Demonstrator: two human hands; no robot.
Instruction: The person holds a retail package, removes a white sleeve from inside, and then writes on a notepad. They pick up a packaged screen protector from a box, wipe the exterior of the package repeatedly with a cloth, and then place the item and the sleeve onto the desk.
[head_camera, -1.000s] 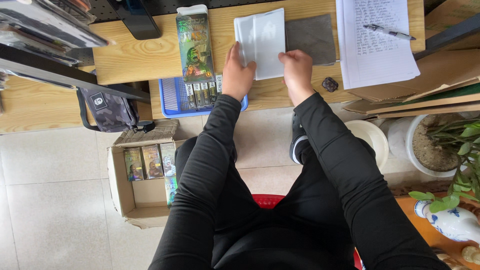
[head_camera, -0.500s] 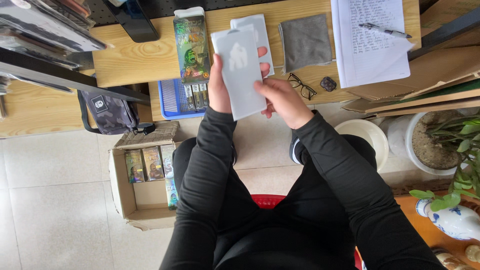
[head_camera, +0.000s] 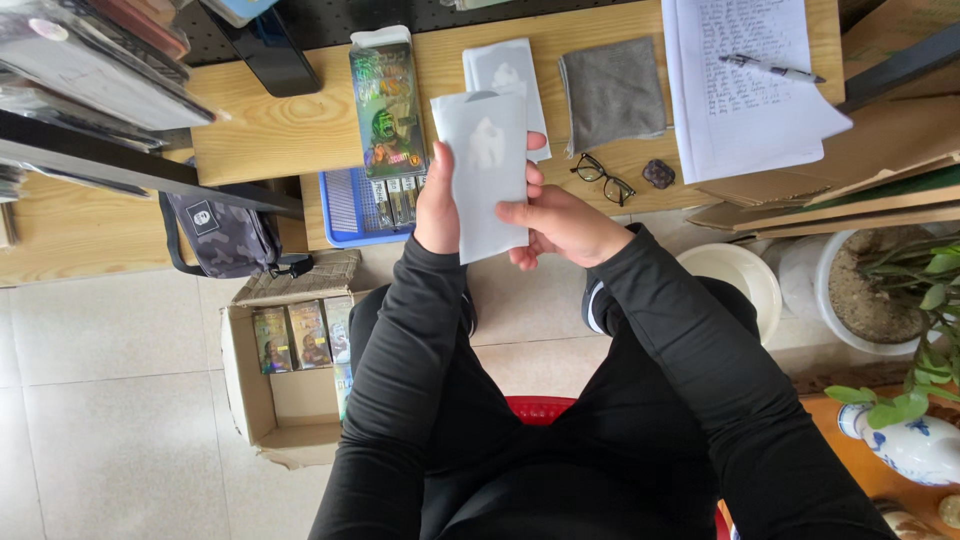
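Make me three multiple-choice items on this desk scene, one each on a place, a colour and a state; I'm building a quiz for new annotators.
1. Where do the eyeglasses lie?
A. On the wooden desk, just below the grey cloth
B. In the cardboard box on the floor
C. On the handwritten paper

2. What colour is the tray at the desk's front edge?
A. Red
B. Blue
C. Green

3. How is the white packet held?
A. Flat on the desk, untouched
B. In the left hand alone
C. Lifted off the desk between both hands

Answers: 1 A, the glasses sit on bare wood beneath the grey cloth. 2 B, its rim and mesh are blue. 3 C, the left hand and right hand both have a grip on it.
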